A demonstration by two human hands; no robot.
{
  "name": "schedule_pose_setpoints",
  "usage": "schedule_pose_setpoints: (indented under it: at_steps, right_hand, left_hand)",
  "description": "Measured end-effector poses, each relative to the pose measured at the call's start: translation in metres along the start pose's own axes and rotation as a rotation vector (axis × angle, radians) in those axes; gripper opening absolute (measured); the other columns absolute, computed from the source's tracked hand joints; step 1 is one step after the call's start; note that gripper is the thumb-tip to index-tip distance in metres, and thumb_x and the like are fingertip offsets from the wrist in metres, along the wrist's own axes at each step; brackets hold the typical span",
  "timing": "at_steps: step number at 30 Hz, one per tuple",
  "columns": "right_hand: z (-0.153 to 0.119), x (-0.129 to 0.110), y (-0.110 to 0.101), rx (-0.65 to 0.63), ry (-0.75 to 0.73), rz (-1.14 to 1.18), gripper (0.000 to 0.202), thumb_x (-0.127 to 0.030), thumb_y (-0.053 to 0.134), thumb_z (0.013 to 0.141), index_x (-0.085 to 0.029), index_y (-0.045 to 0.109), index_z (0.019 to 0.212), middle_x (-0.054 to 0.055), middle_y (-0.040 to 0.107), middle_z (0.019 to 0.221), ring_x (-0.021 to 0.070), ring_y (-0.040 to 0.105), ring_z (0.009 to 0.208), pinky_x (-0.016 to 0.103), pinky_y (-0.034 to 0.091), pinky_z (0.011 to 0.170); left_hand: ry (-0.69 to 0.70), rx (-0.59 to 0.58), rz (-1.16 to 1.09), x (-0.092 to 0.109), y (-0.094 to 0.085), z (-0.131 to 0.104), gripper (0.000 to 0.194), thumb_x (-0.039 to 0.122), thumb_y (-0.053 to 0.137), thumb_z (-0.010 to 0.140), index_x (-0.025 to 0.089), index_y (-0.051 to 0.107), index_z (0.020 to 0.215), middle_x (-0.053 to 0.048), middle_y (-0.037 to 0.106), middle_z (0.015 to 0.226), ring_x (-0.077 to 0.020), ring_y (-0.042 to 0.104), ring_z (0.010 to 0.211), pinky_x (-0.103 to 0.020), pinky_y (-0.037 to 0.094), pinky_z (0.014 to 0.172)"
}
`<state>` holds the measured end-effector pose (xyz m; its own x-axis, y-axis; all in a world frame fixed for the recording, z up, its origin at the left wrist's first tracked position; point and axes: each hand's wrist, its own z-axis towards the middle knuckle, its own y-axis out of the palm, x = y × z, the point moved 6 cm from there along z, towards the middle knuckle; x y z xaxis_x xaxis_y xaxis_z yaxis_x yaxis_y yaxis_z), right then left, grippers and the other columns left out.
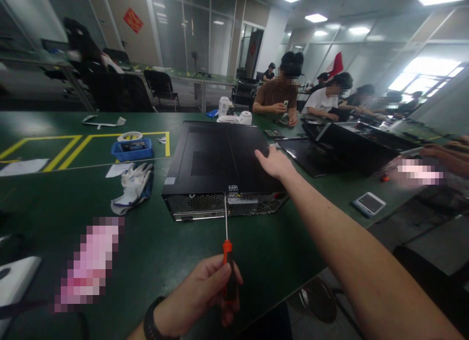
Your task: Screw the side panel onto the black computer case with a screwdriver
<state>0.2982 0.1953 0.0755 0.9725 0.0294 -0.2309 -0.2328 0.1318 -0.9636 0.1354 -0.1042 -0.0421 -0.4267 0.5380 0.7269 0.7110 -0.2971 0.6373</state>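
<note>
A black desktop computer case [216,159] lies on its side on the green table, its rear panel [208,205] facing me. My left hand [214,281] is closed round the handle of an orange and black screwdriver [229,271]. The screwdriver's shaft points away from me, and its tip meets the upper edge of the rear panel near the middle. On the right part of the case's top lies my right hand [274,161], fingers spread. Its far fingers are partly hidden from view.
Left of the case are work gloves [132,186], a blue tray [132,150] and a tape roll [131,137]. Another opened black case [359,142] stands to the right, near a white device [369,203]. A co-worker in brown [276,93] sits across the table [176,252].
</note>
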Motion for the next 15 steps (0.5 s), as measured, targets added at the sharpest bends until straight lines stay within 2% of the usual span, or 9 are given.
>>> schedule_pose_setpoints:
  at_steps: [6,15]
  right_hand:
    - [0.0032,0.0014,0.0026,0.005,-0.003,0.000,0.084,-0.076,0.033,0.090,-0.008,0.049,0.137,0.028,0.058,0.130,0.0393,0.058,0.118,0.049,0.043,0.099]
    - [0.0068,0.0039,0.0062,-0.017,-0.003,0.016,0.085,-0.077,0.030,0.091,-0.009,0.047,0.138,0.026,0.056,0.133,0.0380,0.058,0.120,0.049,0.043,0.101]
  left_hand:
    - [-0.034,0.006,-0.038,0.0007,0.0027,-0.0010,0.043,0.059,0.064,0.085,0.016,0.059,0.090,-0.004,0.069,0.072,-0.0084,0.060,0.048,-0.017,0.047,0.046]
    - [-0.043,0.013,-0.072,-0.0047,-0.0016,0.0017,0.041,0.055,0.066,0.086,0.015,0.062,0.094,-0.004,0.070,0.073,-0.0074,0.062,0.049,-0.015,0.046,0.047]
